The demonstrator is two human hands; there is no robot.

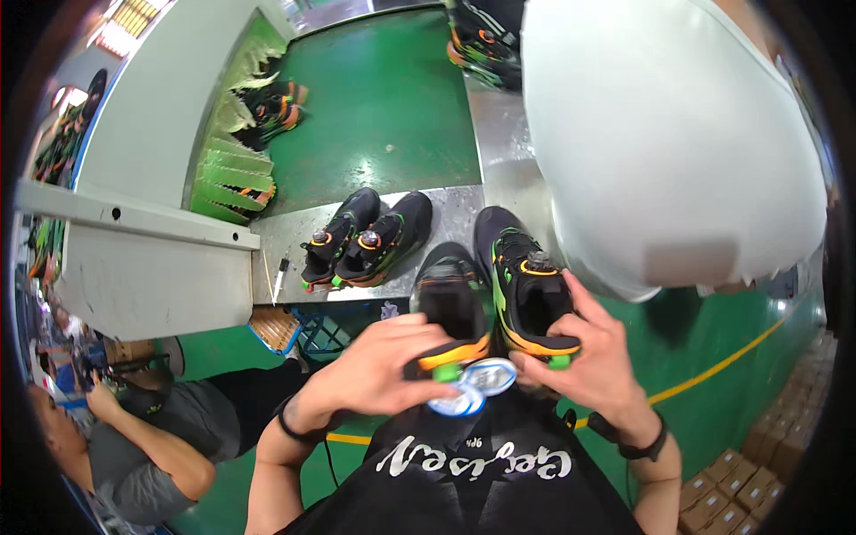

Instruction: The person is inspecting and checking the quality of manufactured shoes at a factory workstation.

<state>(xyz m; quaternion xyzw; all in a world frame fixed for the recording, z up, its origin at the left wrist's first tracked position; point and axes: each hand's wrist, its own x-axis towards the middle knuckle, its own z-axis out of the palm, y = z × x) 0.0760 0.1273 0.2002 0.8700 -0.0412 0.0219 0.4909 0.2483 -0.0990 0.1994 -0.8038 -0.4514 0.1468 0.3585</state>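
My left hand (pixel 392 361) is closed on the heel of a black shoe (pixel 448 267) with an orange and green sole. Closed likewise, my right hand (pixel 593 352) grips the heel of the matching shoe (pixel 508 254), thumb and fingers around its collar; a round dial sits on its tongue. Both shoes are side by side, toes pointing away from me over the metal table edge. Two round blue-and-white tags, one (pixel 493 376) between the heels and another (pixel 459 401) by my left thumb, hang close to my black shirt.
Another pair of black shoes (pixel 392 241) stands on the metal ledge (pixel 455 214), near a marker (pixel 281 276). Beyond runs a green conveyor belt (pixel 383 98), with a green strip curtain (pixel 236 183) at left. A large white rounded form (pixel 669 143) fills the right. A co-worker (pixel 169 446) is at left; cartons (pixel 731 481) lie lower right.
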